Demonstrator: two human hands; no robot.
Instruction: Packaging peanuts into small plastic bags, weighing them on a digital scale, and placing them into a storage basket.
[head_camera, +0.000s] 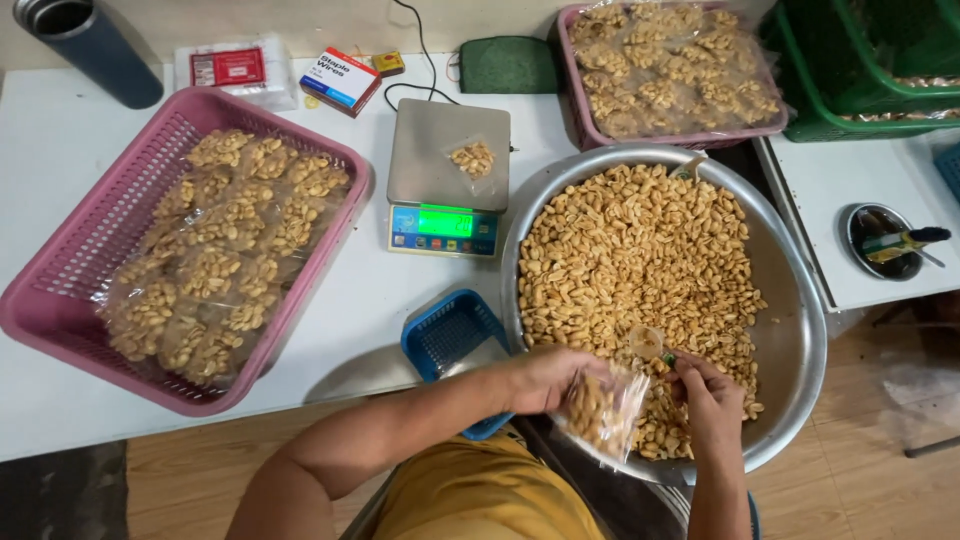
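Holding a limp, light bag (603, 408) of peanuts by its mouth: left hand (548, 377) pinching the rim, right hand (706, 392) gripping a scoop (648, 343) over the bowl (795, 330).

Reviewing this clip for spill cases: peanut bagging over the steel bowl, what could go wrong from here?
1. The left hand holds the clear bag near the steel bowl's near rim, so peanuts tipped from the small scoop in the right hand could miss and drop to the floor.
2. The bowl overhangs the white table's edge; a push might shift it.
3. The blue basket sits by the left forearm and could get knocked.
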